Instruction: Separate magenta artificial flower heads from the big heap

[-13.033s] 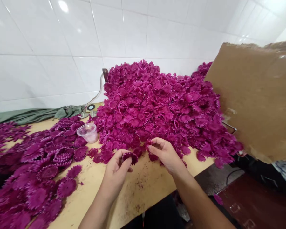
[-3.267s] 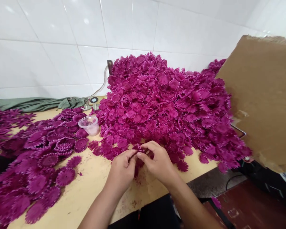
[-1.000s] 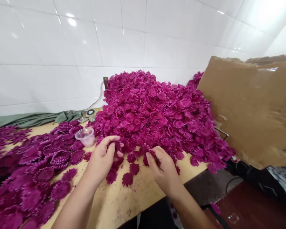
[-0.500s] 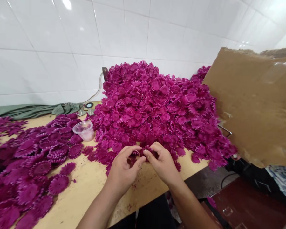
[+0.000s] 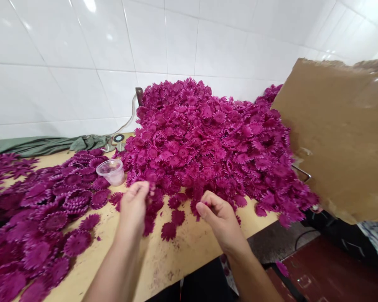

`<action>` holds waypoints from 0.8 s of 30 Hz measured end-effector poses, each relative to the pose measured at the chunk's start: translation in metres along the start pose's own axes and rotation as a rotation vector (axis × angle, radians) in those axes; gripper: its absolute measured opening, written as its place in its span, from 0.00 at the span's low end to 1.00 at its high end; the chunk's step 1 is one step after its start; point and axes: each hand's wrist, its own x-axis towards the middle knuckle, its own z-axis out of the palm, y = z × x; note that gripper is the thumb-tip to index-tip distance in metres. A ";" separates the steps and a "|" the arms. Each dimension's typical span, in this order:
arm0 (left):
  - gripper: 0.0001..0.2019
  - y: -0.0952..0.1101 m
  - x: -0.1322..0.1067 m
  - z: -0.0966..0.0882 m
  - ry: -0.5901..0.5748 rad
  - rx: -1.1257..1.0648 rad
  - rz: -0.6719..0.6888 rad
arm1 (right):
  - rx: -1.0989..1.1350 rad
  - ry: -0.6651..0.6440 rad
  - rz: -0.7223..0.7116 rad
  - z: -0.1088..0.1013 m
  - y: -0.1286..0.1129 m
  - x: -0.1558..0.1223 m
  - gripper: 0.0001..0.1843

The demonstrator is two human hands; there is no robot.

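Note:
My left hand [image 5: 134,205], smeared by motion, is raised over the table just below the plastic cup. Its thumb and fingers are pinched together, and a blurred magenta artificial flower [image 5: 151,188] shows at the fingertips. Over the front edge of the big heap, my right hand [image 5: 219,216] is closed in a pinch, with a bit of magenta [image 5: 206,204] between thumb and finger; its shape is mostly hidden. Two flat magenta flowers with toothed edges, a lower one [image 5: 169,231] and an upper one [image 5: 178,217], lie on the table between my hands.
A tall heap of magenta flowers [image 5: 201,134] stands against the tiled wall [image 5: 91,92]. More flowers [image 5: 38,235] spread over the left of the table [image 5: 119,251]. A clear plastic cup [image 5: 113,174] stands between them. At right leans a cardboard sheet [image 5: 340,142]; a green cloth [image 5: 47,144] lies behind.
My hands were together over one magenta piece and have come apart. The left has swung left and up towards the cup; the right has stayed near its place, dropping slightly.

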 end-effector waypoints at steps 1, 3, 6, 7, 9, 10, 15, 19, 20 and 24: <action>0.14 0.002 0.004 -0.004 0.049 -0.049 -0.022 | -0.022 0.006 -0.009 -0.005 0.000 0.000 0.16; 0.16 0.006 0.004 -0.006 0.004 -0.051 -0.051 | -0.114 0.055 -0.020 -0.014 0.003 0.002 0.11; 0.15 0.008 -0.010 0.001 -0.213 0.038 -0.081 | -0.346 0.207 -0.110 -0.018 0.005 0.008 0.17; 0.15 0.008 -0.016 0.005 -0.256 0.053 -0.084 | -0.410 0.225 -0.153 -0.017 0.004 0.010 0.19; 0.15 0.008 -0.025 0.012 -0.289 0.059 -0.087 | -0.451 0.152 -0.202 -0.012 0.000 0.012 0.20; 0.15 0.008 -0.028 0.015 -0.305 0.064 -0.093 | -0.427 0.083 -0.208 -0.009 -0.002 0.013 0.19; 0.16 0.010 -0.033 0.017 -0.475 0.111 -0.118 | -0.180 -0.183 -0.071 0.003 -0.002 0.020 0.20; 0.16 0.011 -0.034 0.014 -0.527 0.178 -0.026 | -0.014 -0.201 0.099 0.009 0.004 0.024 0.11; 0.16 0.010 -0.034 0.014 -0.533 0.198 0.001 | 0.013 -0.182 0.119 0.010 0.005 0.025 0.09; 0.13 0.007 -0.036 0.012 -0.537 0.294 0.049 | 0.010 -0.109 0.089 0.014 0.005 0.025 0.08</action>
